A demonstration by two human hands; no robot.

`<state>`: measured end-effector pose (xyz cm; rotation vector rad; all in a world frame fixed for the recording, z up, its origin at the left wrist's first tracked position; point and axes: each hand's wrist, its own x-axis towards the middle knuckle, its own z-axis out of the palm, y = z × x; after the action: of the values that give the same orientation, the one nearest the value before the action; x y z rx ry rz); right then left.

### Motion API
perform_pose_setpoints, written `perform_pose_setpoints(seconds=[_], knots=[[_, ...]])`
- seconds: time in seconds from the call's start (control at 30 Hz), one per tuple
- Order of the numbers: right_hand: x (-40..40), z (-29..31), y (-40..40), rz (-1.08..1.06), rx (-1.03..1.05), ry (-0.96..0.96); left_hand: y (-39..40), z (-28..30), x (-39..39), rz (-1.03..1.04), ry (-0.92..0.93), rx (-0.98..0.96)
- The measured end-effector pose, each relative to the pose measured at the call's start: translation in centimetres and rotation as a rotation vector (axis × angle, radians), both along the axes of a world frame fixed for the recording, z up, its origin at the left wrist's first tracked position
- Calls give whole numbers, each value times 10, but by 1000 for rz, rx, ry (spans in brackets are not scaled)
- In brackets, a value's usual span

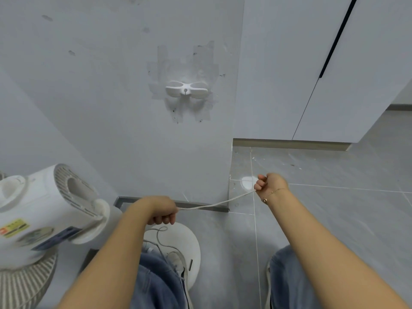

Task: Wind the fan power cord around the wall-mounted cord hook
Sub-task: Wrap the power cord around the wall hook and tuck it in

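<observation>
- A person is standing before a grey wall, stretching a white power cord (pixel 214 205) between two fists, low and near the floor.
- The left hand (pixel 161 211) is gripping the cord with fingers curled round it, knuckles turned down, just right of the fan.
- The right hand (pixel 268 185) is holding the cord's other end in a closed fist, farther right, above the tiled floor (pixel 334 175); a thin bracelet (pixel 273 194) is lying on that wrist.
- The cord is running taut between the hands, while its slack is looping down onto the fan's round white base (pixel 191 241), near the person's feet.
- The cord hook (pixel 186 89), a white two-winged fitting, is sitting bare on the wall well above both hands, amid patches of tape residue.
- The white fan (pixel 44 210) is standing at the left, its head tilted and its rear grille facing the camera.
- White cabinet doors (pixel 312 74) are filling the far right.
</observation>
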<state>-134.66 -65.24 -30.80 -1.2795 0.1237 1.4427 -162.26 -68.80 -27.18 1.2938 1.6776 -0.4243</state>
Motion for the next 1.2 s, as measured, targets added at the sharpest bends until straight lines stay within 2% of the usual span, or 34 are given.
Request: perform_pose_setpoints(seconds=[0.07, 0.13, 0.23, 0.27, 0.33, 0.43, 0.5, 0.63, 0.7, 0.8, 0.9, 1.03, 1.2], knots=[[-4, 8, -4, 57, 53, -11, -1, -5, 2, 41, 13, 1], [-9, 19, -11, 177, 129, -126, 1, -10, 5, 83, 20, 56], [-20, 37, -21, 375, 244, -421, 12, -15, 11, 89, 26, 297], [-24, 41, -25, 414, 292, -488, 16, -15, 14, 131, -24, 392], [-31, 47, -32, 481, 388, -611, 19, -8, 22, 320, -236, 483], [-37, 52, -44, 559, 509, -748, 15, 5, 36, 505, -490, 451], [-38, 54, -52, 591, 599, -826, 11, 11, 44, 571, -663, 381], [-38, 55, -69, 676, 756, -933, 9, 24, 58, 838, -1152, 115], [-36, 55, -79, 734, 787, -964, 8, 32, 63, 931, -1280, 62], [-34, 53, -93, 797, 806, -1003, 2, 41, 67, 959, -1385, 77], [-32, 50, -105, 827, 780, -1049, -5, 49, 72, 979, -1407, 182], [-31, 56, -112, 787, 721, -1005, -11, 70, 73, 902, -1433, 335], [-32, 98, -114, 772, 753, -956, -19, 122, 70, 745, -1448, 490]])
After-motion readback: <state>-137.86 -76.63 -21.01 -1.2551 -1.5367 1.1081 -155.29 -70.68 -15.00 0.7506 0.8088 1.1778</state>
